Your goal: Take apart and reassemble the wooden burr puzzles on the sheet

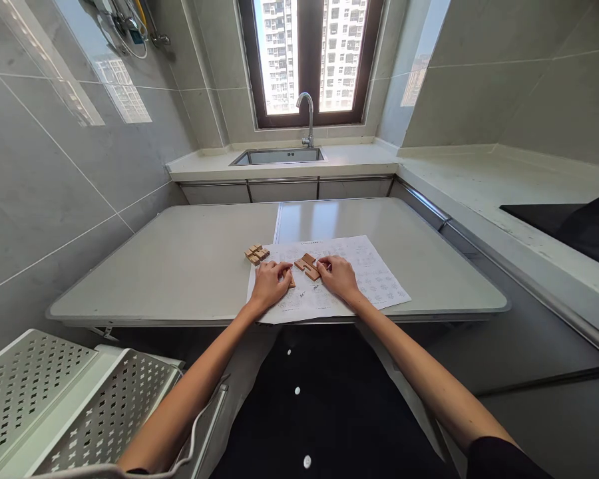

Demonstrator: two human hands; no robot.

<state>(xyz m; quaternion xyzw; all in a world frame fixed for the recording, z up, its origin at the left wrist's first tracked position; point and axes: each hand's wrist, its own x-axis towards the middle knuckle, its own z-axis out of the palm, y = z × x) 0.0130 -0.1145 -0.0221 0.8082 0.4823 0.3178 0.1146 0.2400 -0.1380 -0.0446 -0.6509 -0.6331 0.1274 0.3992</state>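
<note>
A printed paper sheet (349, 266) lies on the white table (180, 266), reaching its front edge. Brown wooden pieces (308, 266) lie together on the sheet between my hands. My right hand (337, 274) is at their right side, its thumb and fingers pinched together; what they hold, if anything, is hidden. My left hand (271, 285) rests at the sheet's left part, fingers closed around a small wooden piece (292, 283) that shows partly beside the fingertips. Just beyond my left hand, a cluster of lighter wooden blocks (256, 253) sits at the sheet's upper left corner.
A counter (354, 154) with a sink (278, 157) and faucet (309, 120) stands behind the table. Another counter (529, 179) runs along the right, bearing a black item (589, 223). A perforated pale rack (100, 412) stands at the lower left.
</note>
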